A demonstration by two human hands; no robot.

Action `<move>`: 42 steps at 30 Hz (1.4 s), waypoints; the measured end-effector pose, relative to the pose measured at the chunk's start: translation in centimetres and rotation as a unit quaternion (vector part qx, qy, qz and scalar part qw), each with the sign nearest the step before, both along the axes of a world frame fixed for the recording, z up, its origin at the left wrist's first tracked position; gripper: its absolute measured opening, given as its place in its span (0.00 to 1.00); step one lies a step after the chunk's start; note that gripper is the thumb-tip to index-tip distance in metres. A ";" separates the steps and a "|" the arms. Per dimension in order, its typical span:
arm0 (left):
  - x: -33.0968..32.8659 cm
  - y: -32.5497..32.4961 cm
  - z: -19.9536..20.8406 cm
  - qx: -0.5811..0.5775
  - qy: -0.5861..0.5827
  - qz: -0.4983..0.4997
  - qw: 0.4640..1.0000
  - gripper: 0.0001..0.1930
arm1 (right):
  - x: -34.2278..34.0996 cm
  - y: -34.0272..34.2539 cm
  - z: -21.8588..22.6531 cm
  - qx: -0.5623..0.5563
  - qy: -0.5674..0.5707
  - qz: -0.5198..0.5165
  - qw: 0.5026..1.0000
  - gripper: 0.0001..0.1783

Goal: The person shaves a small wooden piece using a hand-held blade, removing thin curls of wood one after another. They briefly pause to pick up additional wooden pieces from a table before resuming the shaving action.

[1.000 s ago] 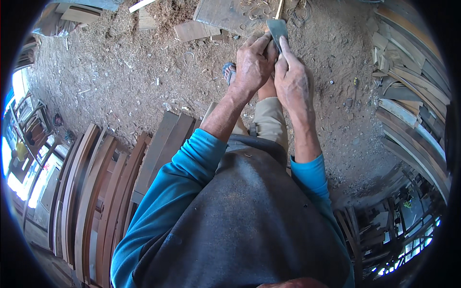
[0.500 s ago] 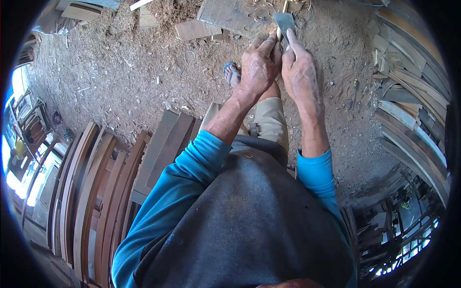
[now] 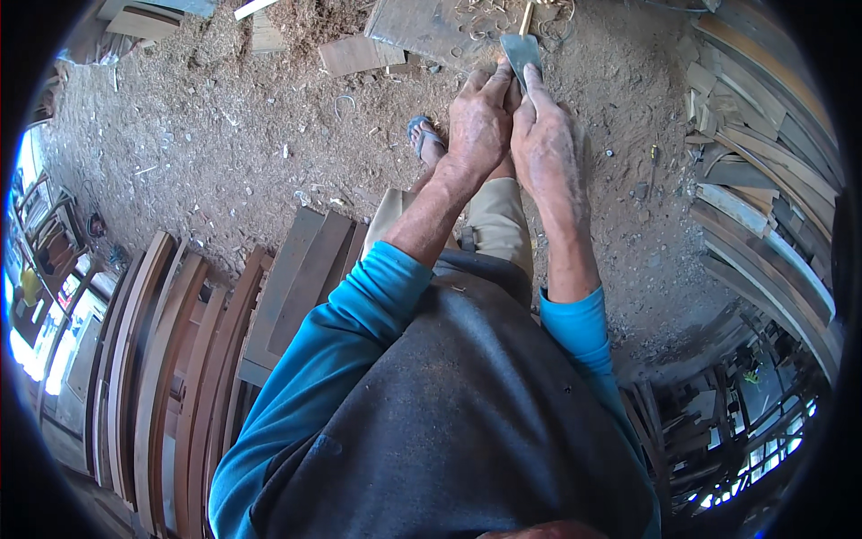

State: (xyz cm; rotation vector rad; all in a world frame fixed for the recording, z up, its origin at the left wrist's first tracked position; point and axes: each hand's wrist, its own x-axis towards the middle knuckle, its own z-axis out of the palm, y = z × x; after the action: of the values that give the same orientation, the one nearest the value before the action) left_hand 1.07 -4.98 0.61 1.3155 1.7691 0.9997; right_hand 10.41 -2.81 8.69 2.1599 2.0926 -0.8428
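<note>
Both my hands meet at the top of the head view, out in front of me. My right hand (image 3: 546, 144) is closed on a broad, flat grey metal blade (image 3: 521, 52), the index finger stretched along it; its handle is hidden in the palm. Beyond the blade a thin pale wooden stick (image 3: 527, 18) sticks out. My left hand (image 3: 478, 126) is closed, its thumb and fingers around the stick's near end, close beside the blade. The blade lies across the stick and covers part of it.
Sawdust and curled shavings (image 3: 476, 20) cover the ground by a wide board (image 3: 422, 31). Long planks (image 3: 171, 359) lean in a row at the left, and stacked wood offcuts (image 3: 763, 171) line the right. A screwdriver (image 3: 654, 154) lies on the ground. My sandalled foot (image 3: 424, 133) stands ahead.
My right hand has drawn the blade slightly nearer and to the left along the stick. My left hand has barely moved. The whole view has shifted a little.
</note>
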 end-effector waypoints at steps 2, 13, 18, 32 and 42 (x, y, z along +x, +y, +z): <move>0.1 0.1 -0.1 0.017 0.004 -0.004 1.000 0.17 | 0.1 1.4 -1.3 0.041 0.016 -0.008 0.999 0.24; 0.6 0.2 0.1 0.022 0.030 0.003 0.999 0.13 | 0.2 0.1 1.2 -0.019 -0.012 -0.019 1.000 0.25; 0.9 0.2 0.2 0.020 0.016 0.027 0.999 0.13 | 1.5 -0.6 -0.6 0.031 0.021 0.006 0.999 0.26; 0.2 0.2 0.0 0.045 0.000 0.031 0.999 0.14 | 0.8 0.0 -2.2 0.043 0.146 -0.077 0.985 0.23; -1.0 -1.3 0.4 -0.053 -0.014 -0.017 0.998 0.15 | 1.7 3.9 -1.9 -0.018 0.207 -0.139 0.968 0.25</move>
State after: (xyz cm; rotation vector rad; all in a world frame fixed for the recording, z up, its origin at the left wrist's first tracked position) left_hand 0.08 -6.24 1.00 1.2557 1.7486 0.8882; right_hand 12.14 1.07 6.81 2.4705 1.9199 -1.4598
